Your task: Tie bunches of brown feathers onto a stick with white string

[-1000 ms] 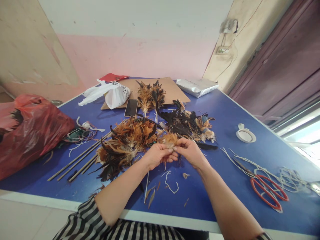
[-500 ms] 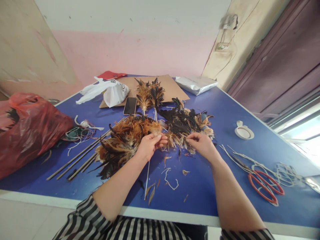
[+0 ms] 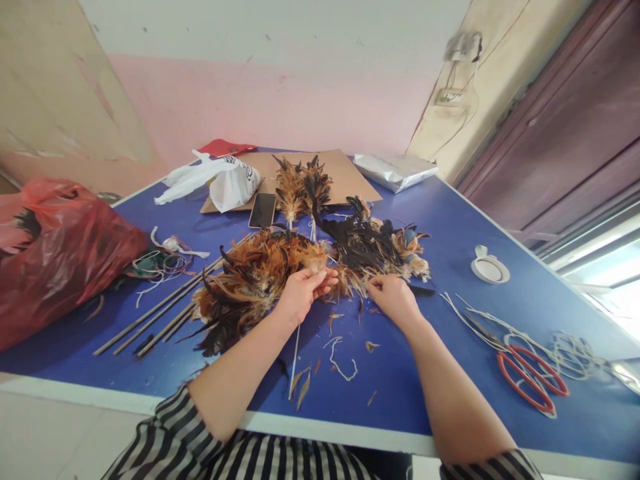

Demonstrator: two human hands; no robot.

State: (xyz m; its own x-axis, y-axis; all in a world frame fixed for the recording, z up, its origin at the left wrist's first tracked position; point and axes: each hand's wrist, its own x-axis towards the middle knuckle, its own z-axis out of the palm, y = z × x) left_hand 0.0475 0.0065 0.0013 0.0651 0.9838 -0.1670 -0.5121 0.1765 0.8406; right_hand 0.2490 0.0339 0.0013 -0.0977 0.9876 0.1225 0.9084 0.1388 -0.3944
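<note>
My left hand (image 3: 305,293) is closed in front of the brown feathers (image 3: 250,273), with thumb and fingers together. A thin pale stick (image 3: 295,363) runs from under this hand toward the table's front edge; its upper part is hidden by the hand, in line with a light feather tuft (image 3: 311,257) just beyond the fingers. My right hand (image 3: 393,297) is pinched at the near edge of the pile of dark and tan feathers (image 3: 367,243). What lies between its fingertips is too small to make out.
A red plastic bag (image 3: 70,253) sits left of several sticks (image 3: 155,310). A phone (image 3: 263,210), white bag (image 3: 233,187), cardboard (image 3: 345,177) and silver packet (image 3: 395,172) lie at the back. Tape (image 3: 490,269), string (image 3: 575,357) and red-handled scissors (image 3: 533,377) lie right.
My right hand has moved a little left and down at the pile's near edge, its fingers curled in more. My left hand has stayed nearly in place.
</note>
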